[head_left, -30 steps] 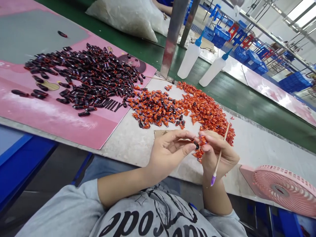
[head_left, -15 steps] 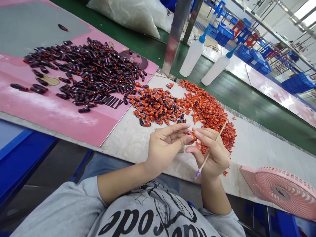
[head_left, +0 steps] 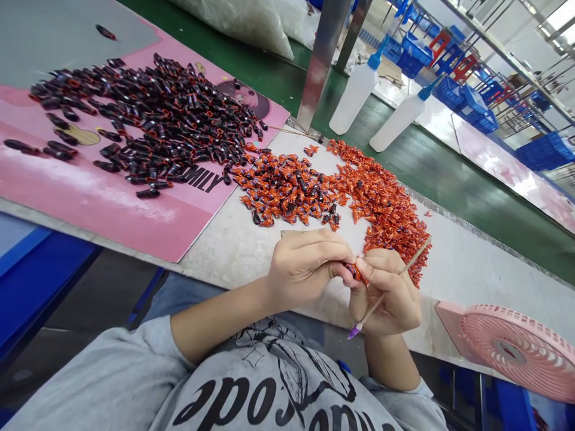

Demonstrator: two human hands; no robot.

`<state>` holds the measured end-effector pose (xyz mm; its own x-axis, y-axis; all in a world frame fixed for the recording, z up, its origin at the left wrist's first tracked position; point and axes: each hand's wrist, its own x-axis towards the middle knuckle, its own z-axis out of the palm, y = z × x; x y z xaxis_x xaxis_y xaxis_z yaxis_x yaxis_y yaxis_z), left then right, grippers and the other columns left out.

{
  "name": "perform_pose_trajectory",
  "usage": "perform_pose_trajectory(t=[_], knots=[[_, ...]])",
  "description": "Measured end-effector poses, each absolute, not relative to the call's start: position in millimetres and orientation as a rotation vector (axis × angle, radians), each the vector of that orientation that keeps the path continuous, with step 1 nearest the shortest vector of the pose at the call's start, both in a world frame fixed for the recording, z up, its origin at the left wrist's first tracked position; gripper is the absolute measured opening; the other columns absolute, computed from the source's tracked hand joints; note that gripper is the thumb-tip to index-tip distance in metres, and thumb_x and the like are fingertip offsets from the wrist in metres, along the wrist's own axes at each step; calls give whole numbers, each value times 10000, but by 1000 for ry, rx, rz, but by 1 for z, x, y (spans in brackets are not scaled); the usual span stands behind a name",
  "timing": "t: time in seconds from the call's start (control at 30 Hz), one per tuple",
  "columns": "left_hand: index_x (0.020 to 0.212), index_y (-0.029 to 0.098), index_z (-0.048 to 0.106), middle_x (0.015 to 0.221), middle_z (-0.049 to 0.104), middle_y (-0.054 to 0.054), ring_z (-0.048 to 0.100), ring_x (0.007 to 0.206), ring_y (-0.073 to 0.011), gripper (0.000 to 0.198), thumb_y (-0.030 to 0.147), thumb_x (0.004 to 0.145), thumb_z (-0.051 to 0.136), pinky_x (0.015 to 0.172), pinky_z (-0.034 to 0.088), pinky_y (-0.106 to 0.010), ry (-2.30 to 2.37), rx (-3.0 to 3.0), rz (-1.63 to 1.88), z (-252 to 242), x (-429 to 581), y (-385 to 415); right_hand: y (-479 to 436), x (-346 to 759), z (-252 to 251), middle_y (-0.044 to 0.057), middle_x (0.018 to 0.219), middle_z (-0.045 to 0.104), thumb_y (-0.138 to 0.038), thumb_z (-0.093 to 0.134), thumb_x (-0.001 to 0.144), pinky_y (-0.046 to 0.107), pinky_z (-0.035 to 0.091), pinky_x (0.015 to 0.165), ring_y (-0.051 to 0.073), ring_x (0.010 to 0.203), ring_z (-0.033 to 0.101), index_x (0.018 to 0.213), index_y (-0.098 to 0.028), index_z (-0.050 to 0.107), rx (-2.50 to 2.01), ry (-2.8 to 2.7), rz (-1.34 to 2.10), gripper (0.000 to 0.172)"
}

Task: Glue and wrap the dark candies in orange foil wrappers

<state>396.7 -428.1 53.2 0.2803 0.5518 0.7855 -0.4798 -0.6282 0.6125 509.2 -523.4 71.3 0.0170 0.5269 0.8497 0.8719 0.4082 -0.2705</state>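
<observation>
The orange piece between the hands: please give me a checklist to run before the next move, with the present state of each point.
1. Orange piece held in left hand, right hand touching it: ok.
2. Whole piece visible: not ok, the hands cover part of it.
3. Purple-tipped stick in right hand, purple tip apart from the piece: ok.
4. Black pile and middle orange pile separate: not ok, they meet near the pink mat's edge.
5. Fan running: cannot tell.

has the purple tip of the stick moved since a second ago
Yes: the stick's purple tip has shifted left in the view, farther from the pink fan.
</observation>
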Motion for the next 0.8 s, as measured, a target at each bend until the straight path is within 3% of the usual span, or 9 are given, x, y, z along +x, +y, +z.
perform_pose_trajectory(t=[0.27, 0.4, 0.6, 0.8], knots=[[819, 154, 664, 704, 717, -9, 680, 660, -82, 93, 159, 839, 754, 617, 538, -145, 69, 1624, 1520, 51, 401, -433, -526, 510, 73, 56, 760, 662, -122, 656, 931, 314, 526, 622, 140, 704, 603, 917, -98, 668, -1246, -1652, -415, 30], [828, 154, 689, 717, 720, -18, 666, 678, -85, 117, 227, 828, 780, 670, 540, -167, 47, 1533, 1467, 52, 400, -432, -526, 512, 72, 67, 815, 690, -163, 657, 945, 321, 539, 655, 151, 749, 634, 1040, -94, 681, -1205, -1631, -341, 120], [792, 182, 742, 711, 677, 6, 635, 636, -74, 211, 363, 755, 844, 587, 519, -163, 146, 855, 881, 53, 398, -439, -528, 516, 70, 39, 839, 697, -313, 739, 897, 343, 540, 695, 174, 791, 627, 1208, -178, 679, -1272, -1622, -285, 344], [752, 167, 742, 682, 648, 35, 594, 623, -40, 322, 407, 627, 916, 606, 502, -130, 185, 472, 519, 54, 399, -447, -528, 514, 69, 20, 783, 650, -336, 720, 913, 332, 505, 667, 162, 726, 585, 1222, -186, 681, -1289, -1613, -313, 346]])
